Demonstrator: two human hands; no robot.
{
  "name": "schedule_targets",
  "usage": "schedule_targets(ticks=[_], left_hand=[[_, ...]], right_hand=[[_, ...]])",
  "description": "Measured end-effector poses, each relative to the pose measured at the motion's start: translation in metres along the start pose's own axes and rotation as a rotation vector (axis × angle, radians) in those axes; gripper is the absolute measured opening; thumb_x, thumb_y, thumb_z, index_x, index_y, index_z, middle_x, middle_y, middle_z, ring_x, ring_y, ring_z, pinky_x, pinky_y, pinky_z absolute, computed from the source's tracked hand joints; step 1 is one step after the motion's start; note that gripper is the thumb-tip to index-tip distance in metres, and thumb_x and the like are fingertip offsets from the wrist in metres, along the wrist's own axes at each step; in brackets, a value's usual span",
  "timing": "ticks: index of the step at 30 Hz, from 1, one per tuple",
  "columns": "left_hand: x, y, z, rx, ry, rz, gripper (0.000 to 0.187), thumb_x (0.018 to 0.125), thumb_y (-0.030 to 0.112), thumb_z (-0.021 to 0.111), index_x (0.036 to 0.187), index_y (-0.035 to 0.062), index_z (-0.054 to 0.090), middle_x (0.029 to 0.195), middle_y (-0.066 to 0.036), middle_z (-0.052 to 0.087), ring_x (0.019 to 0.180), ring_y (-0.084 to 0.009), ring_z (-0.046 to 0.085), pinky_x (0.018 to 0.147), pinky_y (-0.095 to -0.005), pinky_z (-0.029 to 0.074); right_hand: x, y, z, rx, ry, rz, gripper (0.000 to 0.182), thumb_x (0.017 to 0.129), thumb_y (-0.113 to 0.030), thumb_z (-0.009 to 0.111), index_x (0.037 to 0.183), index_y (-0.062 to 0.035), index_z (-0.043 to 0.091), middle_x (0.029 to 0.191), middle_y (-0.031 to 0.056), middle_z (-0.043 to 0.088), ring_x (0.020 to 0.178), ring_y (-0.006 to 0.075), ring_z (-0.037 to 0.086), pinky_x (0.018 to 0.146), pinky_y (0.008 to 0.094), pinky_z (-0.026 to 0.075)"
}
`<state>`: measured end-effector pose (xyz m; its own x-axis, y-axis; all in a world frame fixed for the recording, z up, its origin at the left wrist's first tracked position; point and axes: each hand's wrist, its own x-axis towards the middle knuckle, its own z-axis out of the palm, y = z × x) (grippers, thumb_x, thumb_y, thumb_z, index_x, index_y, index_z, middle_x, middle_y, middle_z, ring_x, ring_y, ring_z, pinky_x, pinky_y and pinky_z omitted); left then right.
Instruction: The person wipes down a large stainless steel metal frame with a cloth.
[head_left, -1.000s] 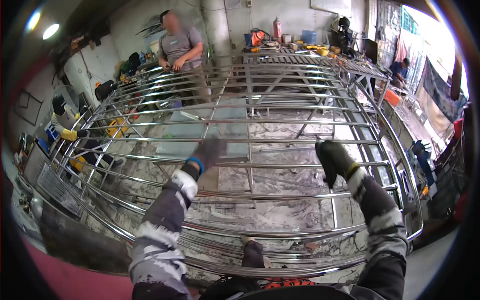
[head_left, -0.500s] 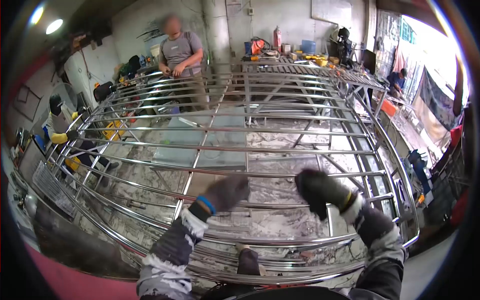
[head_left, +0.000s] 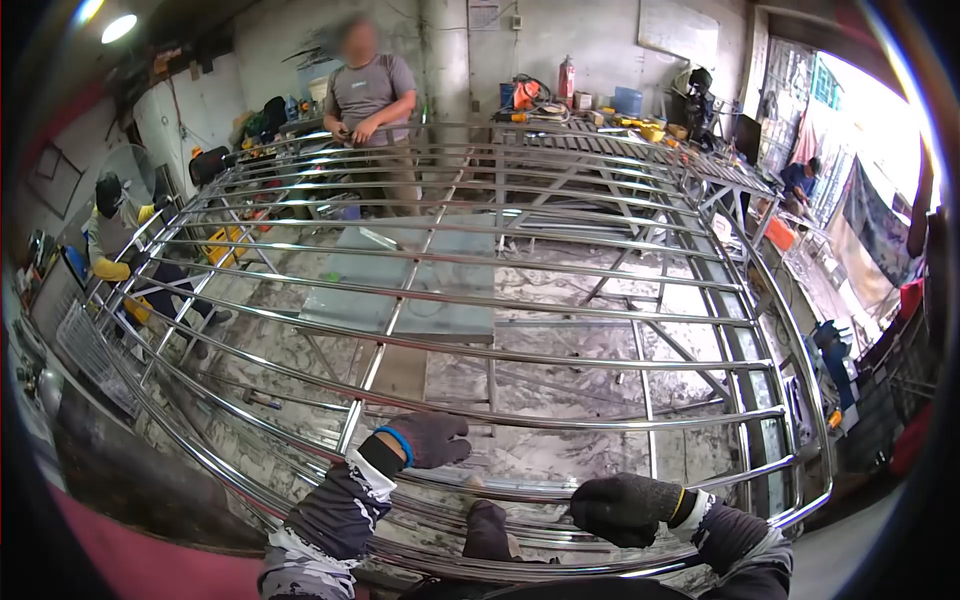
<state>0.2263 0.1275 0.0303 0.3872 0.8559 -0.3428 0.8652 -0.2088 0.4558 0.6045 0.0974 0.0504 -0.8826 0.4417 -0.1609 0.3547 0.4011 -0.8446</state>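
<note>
A large frame of shiny metal tubes (head_left: 560, 422) spreads out in front of me, with long parallel bars crossed by shorter ones. My left hand (head_left: 430, 441), in a dark glove with a blue band at the wrist, is over the near part of the frame. Its fingers point right, stretched out, with nothing seen in them. Lower and to the right, my right hand (head_left: 628, 508) overlaps the near tubes (head_left: 530, 494). The fingers of its dark glove are bent together; whether they wrap a tube is hidden.
A person (head_left: 370, 100) stands beyond the frame, hands together. Another person (head_left: 115, 225) in a dark mask and gloves is at the frame's left side. A workbench (head_left: 580, 140) with tools stands at the back. My shoe (head_left: 487, 530) shows below the near tubes.
Both hands have come down and nearer to me, the right one farther. The view has shifted slightly. The masked person at the left has raised a hand to the frame.
</note>
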Motion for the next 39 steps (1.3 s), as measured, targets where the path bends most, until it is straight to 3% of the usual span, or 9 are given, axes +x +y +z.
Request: schedule_targets(ticks=[2, 9, 12, 19, 21, 28, 31, 33, 39], left_hand=[[0.001, 0.003, 0.001, -0.003, -0.039, -0.019, 0.045, 0.095, 0.042, 0.056, 0.118, 0.0043, 0.067, 0.108, -0.019, 0.071, 0.103, -0.0372, 0.068, 0.092, -0.0476, 0.051], [0.004, 0.006, -0.002, -0.015, -0.137, -0.054, 0.047, 0.094, 0.041, 0.057, 0.124, 0.0052, 0.065, 0.114, -0.019, 0.071, 0.106, -0.0372, 0.068, 0.093, -0.0472, 0.05], [0.008, -0.001, 0.004, 0.013, -0.125, -0.052, 0.056, 0.095, 0.047, 0.055, 0.131, 0.005, 0.062, 0.126, -0.022, 0.067, 0.118, -0.0403, 0.063, 0.1, -0.048, 0.048], [0.008, -0.001, 0.007, 0.02, -0.121, -0.044, 0.057, 0.095, 0.048, 0.055, 0.132, 0.0055, 0.061, 0.128, -0.022, 0.066, 0.12, -0.0401, 0.062, 0.102, -0.0479, 0.048], [0.008, 0.001, 0.006, 0.027, -0.126, -0.041, 0.045, 0.095, 0.041, 0.058, 0.123, 0.0067, 0.065, 0.117, -0.019, 0.069, 0.11, -0.037, 0.067, 0.095, -0.048, 0.051], [0.006, 0.009, 0.008, 0.043, -0.064, -0.046, 0.046, 0.094, 0.043, 0.058, 0.122, 0.0072, 0.066, 0.112, -0.019, 0.071, 0.11, -0.0377, 0.067, 0.095, -0.0481, 0.05], [0.007, 0.011, 0.003, 0.051, -0.1, 0.013, 0.053, 0.091, 0.047, 0.058, 0.128, 0.0083, 0.064, 0.117, -0.022, 0.07, 0.111, -0.04, 0.066, 0.095, -0.0474, 0.05], [0.009, 0.014, 0.004, 0.098, -0.07, 0.012, 0.05, 0.091, 0.045, 0.057, 0.123, 0.008, 0.067, 0.116, -0.021, 0.071, 0.109, -0.0408, 0.067, 0.093, -0.0489, 0.051], [0.005, 0.025, -0.002, 0.093, -0.083, 0.005, 0.047, 0.089, 0.042, 0.057, 0.115, 0.0051, 0.069, 0.114, -0.02, 0.071, 0.107, -0.04, 0.067, 0.09, -0.052, 0.052]], right_hand=[[0.003, -0.013, -0.002, 0.058, -0.064, 0.381, 0.027, 0.1, -0.028, 0.055, 0.11, -0.006, 0.066, 0.094, 0.0101, 0.069, 0.086, 0.0269, 0.07, 0.078, 0.0368, 0.057], [0.002, -0.02, -0.005, 0.018, -0.101, 0.375, 0.03, 0.101, -0.03, 0.053, 0.111, -0.0051, 0.066, 0.096, 0.0123, 0.069, 0.088, 0.0284, 0.07, 0.079, 0.0387, 0.057], [-0.003, -0.012, -0.006, -0.229, -0.008, -0.059, 0.03, 0.102, -0.029, 0.051, 0.112, -0.0051, 0.066, 0.095, 0.0124, 0.069, 0.085, 0.0286, 0.07, 0.078, 0.0393, 0.057], [0.005, -0.053, -0.019, -0.006, -0.165, 0.459, 0.025, 0.099, -0.026, 0.057, 0.111, -0.0054, 0.064, 0.098, 0.0138, 0.067, 0.09, 0.0323, 0.068, 0.077, 0.0418, 0.057], [0.004, -0.052, -0.016, 0.061, -0.205, 0.588, 0.025, 0.099, -0.027, 0.058, 0.111, -0.0054, 0.064, 0.098, 0.0142, 0.067, 0.091, 0.0328, 0.068, 0.077, 0.0419, 0.057], [-0.007, -0.026, -0.003, 0.001, -0.125, 0.142, 0.024, 0.089, -0.017, 0.065, 0.112, -0.0064, 0.064, 0.103, 0.0141, 0.066, 0.091, 0.0355, 0.068, 0.077, 0.0427, 0.059], [-0.001, -0.013, -0.006, -0.523, -0.146, -0.302, 0.026, 0.088, -0.014, 0.065, 0.112, -0.0058, 0.065, 0.105, 0.0145, 0.065, 0.091, 0.0358, 0.068, 0.077, 0.0427, 0.059], [0.006, -0.037, -0.005, -0.218, -0.13, 0.186, 0.021, 0.085, -0.013, 0.065, 0.105, -0.0068, 0.066, 0.094, 0.0141, 0.066, 0.081, 0.0351, 0.069, 0.072, 0.0416, 0.058], [0.001, -0.025, 0.009, 0.067, -0.007, 0.333, 0.033, 0.102, -0.032, 0.057, 0.112, -0.0021, 0.064, 0.09, 0.0194, 0.068, 0.085, 0.0369, 0.068, 0.074, 0.0447, 0.052]])
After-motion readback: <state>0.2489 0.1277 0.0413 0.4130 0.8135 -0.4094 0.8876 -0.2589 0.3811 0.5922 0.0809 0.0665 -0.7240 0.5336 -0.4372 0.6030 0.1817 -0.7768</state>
